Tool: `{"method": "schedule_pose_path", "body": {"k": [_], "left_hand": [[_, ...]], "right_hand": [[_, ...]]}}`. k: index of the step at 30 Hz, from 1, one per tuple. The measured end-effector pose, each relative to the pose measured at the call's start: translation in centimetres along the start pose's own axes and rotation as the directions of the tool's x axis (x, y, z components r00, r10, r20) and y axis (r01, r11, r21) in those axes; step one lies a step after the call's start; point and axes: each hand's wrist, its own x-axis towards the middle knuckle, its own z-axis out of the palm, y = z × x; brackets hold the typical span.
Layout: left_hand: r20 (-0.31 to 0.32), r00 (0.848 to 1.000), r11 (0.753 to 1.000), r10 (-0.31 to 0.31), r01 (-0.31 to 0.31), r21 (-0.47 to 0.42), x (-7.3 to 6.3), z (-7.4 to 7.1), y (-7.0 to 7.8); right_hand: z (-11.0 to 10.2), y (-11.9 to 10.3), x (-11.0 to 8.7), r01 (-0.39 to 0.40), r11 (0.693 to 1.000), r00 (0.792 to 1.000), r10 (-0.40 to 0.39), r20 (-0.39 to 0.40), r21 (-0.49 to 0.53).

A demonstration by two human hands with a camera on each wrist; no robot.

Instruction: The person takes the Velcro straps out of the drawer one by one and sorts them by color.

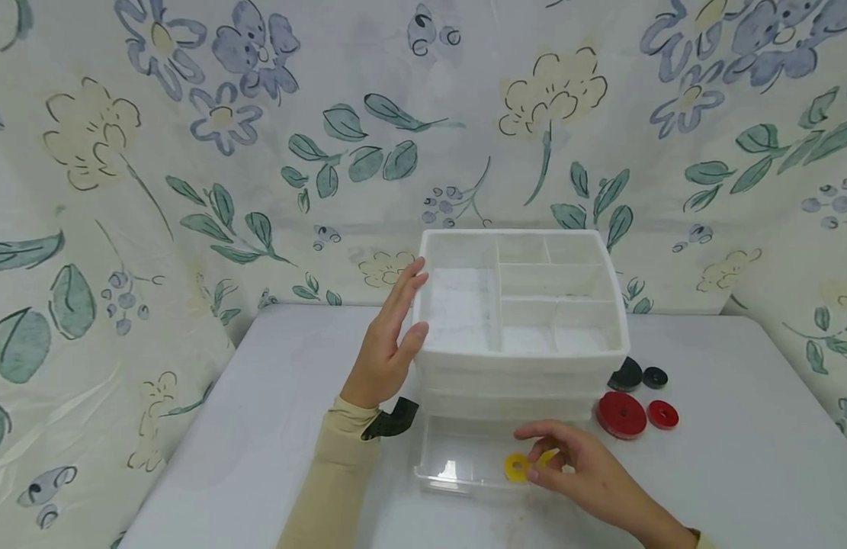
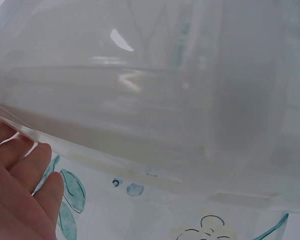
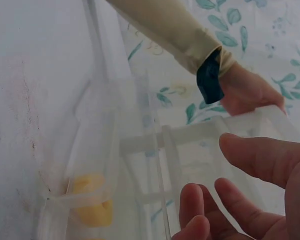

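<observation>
A white plastic organizer [image 1: 522, 370] with a divided top tray stands on the table. My left hand [image 1: 385, 347] rests on its left side with straight fingers; in the left wrist view the fingertips [image 2: 42, 152] lie along the organizer's edge. Below, a clear drawer [image 1: 440, 450] is pulled out at the front. Inside it lies a yellow ring [image 1: 514, 467], with a second yellow piece [image 1: 548, 457] partly hidden behind my right hand [image 1: 581, 467]. That hand hovers over the drawer, its fingers loosely bent and nothing between thumb and fingertips in the right wrist view.
Right of the organizer lie a large red disc [image 1: 621, 415], a small red ring [image 1: 663, 415], a black disc [image 1: 626, 375] partly hidden by the organizer, and a small black ring [image 1: 655, 377]. A flower-patterned sheet [image 1: 464, 114] hangs behind the white table [image 1: 732, 427].
</observation>
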Motion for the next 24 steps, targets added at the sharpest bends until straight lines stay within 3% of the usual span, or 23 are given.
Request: {"method": "schedule_pose_path", "body": {"k": [12,19,24], "left_hand": [[0.000,1.000,1.000,-0.003,0.003,0.001,0.0,-0.1,0.1],[0.005,1.000,1.000,-0.003,0.003,-0.002,0.0,0.0,0.0],[0.006,1.000,1.000,-0.002,0.002,-0.001,0.1,0.0,0.1]], "right_hand": [[-0.4,0.6,1.1,0.044,0.988,0.998,-0.038,0.046,-0.151],[-0.3,0.7,1.5,0.110,0.964,0.991,-0.089,0.098,-0.241],[0.1,0.7,1.9,0.094,0.941,0.994,-0.069,0.087,-0.326]]}}
